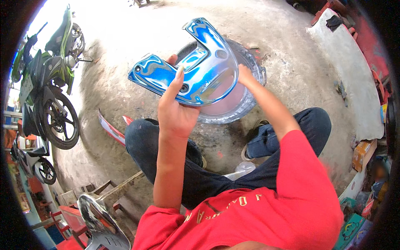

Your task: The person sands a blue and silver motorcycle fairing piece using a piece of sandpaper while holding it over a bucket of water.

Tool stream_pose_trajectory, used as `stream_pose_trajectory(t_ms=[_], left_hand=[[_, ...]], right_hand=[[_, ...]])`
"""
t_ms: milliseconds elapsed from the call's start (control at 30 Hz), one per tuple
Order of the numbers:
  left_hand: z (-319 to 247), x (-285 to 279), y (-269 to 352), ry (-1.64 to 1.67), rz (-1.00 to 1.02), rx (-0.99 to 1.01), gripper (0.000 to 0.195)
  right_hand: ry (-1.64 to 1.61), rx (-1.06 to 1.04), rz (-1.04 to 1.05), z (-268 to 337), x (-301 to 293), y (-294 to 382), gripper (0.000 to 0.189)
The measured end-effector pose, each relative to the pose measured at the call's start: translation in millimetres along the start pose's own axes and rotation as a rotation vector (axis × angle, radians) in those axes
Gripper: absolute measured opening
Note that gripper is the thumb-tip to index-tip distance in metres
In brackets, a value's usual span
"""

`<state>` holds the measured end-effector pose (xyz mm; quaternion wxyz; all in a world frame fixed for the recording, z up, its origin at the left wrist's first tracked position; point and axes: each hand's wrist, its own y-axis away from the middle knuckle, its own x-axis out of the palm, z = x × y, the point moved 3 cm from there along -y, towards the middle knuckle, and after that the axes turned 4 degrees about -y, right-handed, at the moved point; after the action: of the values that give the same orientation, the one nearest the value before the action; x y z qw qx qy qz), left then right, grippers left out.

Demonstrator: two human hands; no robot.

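My left hand [176, 115] grips a glossy blue plastic motorcycle fairing panel [200, 79] by its lower left side, thumb on top. The panel is U-shaped, with several round holes and silvery reflections. It is held tilted above a round dark basin [250, 106] of murky, pinkish-grey water on the floor. My right hand [244, 74] is at the right edge of the panel, over the basin; its fingers are partly hidden behind the panel, and whether they hold anything cannot be told.
Motorcycles [59, 115] stand at the left on the concrete floor. A red and white curved panel [111, 128] lies beside my left knee. At the lower left are a scuffed black and grey panel [100, 218] and wooden pieces. A cardboard box [362, 154] sits at the right.
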<state>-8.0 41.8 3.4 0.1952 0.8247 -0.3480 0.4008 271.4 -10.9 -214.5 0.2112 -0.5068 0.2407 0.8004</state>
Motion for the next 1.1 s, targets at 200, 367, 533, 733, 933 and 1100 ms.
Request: stream_pose_trajectory(t_ms=[200, 367, 533, 733, 933, 1100], left_hand=[[3.1, 6.8, 1.1, 0.047, 0.07, -0.049, 0.051], [-0.3, 1.0, 1.1, 0.052, 0.111, -0.042, 0.052], [5.0, 1.9, -2.7, 0.118, 0.128, -0.062, 0.054], [6.8, -0.1, -9.5, 0.106, 0.118, -0.041, 0.053], [4.8, -1.0, -14.5, 0.082, 0.083, -0.007, 0.049], [10.5, -7.8, -19.4, 0.039, 0.07, -0.063, 0.044]], right_hand=[[0.031, 0.067, 0.153, -45.6, 199.5, -2.1, 0.026], [-0.197, 0.128, 0.432, -12.9, 258.0, -5.8, 0.032], [-0.839, -0.059, 0.519, -7.1, 218.0, -28.9, 0.037], [-1.093, -0.282, 0.253, 28.7, -19.2, -72.0, 0.039], [-0.903, -0.219, -0.026, 97.9, -201.9, -13.0, 0.046], [-0.592, -0.463, -0.128, 137.9, -218.1, 58.7, 0.033]])
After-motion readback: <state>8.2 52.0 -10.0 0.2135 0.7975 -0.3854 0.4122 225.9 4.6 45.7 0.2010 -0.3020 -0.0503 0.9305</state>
